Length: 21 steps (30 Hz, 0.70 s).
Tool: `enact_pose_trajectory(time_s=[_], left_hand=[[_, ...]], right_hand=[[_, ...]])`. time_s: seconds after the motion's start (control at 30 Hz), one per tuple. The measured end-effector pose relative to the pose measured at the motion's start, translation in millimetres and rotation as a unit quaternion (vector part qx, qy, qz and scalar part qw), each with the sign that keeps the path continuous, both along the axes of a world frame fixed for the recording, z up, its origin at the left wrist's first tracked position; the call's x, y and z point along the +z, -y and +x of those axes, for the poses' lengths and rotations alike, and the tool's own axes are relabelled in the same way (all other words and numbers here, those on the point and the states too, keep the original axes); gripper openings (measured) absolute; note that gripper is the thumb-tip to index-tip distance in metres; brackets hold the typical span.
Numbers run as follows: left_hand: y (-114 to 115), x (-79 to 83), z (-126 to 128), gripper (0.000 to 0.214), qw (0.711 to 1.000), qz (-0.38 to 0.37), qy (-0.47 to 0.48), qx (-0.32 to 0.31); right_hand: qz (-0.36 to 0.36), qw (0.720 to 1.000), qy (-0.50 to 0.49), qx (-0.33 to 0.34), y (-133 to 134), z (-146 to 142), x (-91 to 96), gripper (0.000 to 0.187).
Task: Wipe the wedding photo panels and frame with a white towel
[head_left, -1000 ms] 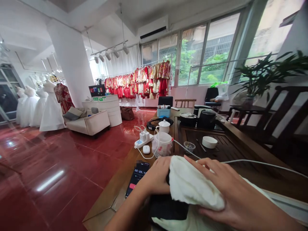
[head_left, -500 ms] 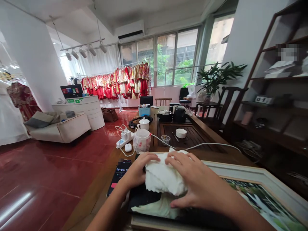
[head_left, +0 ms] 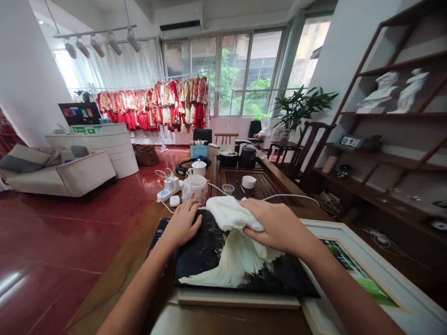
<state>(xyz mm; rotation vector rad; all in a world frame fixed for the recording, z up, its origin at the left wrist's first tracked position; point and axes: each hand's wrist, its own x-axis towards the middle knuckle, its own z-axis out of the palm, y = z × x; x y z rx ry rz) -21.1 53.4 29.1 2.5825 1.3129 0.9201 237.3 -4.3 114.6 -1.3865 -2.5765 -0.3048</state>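
A dark glossy photo panel [head_left: 209,260] showing a white gown lies flat on the wooden table [head_left: 139,260] in front of me. My right hand [head_left: 279,228] is closed on a crumpled white cloth [head_left: 230,214] and presses it on the panel's upper middle. Fingers together, my left hand [head_left: 183,223] lies flat on the panel's top left corner. A phone [head_left: 159,232] with a running timer sits just left of the panel, partly under my left wrist.
A large white-framed picture [head_left: 356,274] lies at the right. Beyond the panel stand a teapot [head_left: 194,186], a power strip [head_left: 169,188], a white bowl [head_left: 248,181] and kettles [head_left: 240,157] on a tea tray. A wooden shelf unit [head_left: 391,139] stands on the right, a sofa [head_left: 59,174] on the left.
The view has tilted down and turned right. My right hand moved the cloth up off the panel's middle, uncovering the gown picture. My left hand flattened onto the panel's corner.
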Motion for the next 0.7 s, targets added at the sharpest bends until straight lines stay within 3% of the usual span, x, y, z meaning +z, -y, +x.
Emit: enact_pose_trajectory(time_s=[0.13,0.4,0.6,0.7], left_hand=[[-10.7,-14.8,-4.0,0.033,0.996,-0.030,-0.061,0.058],[-9.0,-15.5,-3.0,0.034,0.992,-0.036,-0.095,0.076],[-12.1,-18.9,-3.3,0.037,0.992,-0.028,-0.103,0.074],[-13.0,-18.8,-3.6,0.037,0.992,-0.025,-0.103,0.072]], right_hand=[[0.027,1.000,-0.006,0.007,-8.0,9.1,-6.6,0.041],[-0.095,0.988,-0.049,0.109,-6.2,-15.5,-31.4,0.061],[-0.203,0.950,-0.088,0.220,18.7,-22.6,-15.0,0.059],[-0.196,0.958,-0.051,0.203,17.3,-11.7,-6.2,0.054]])
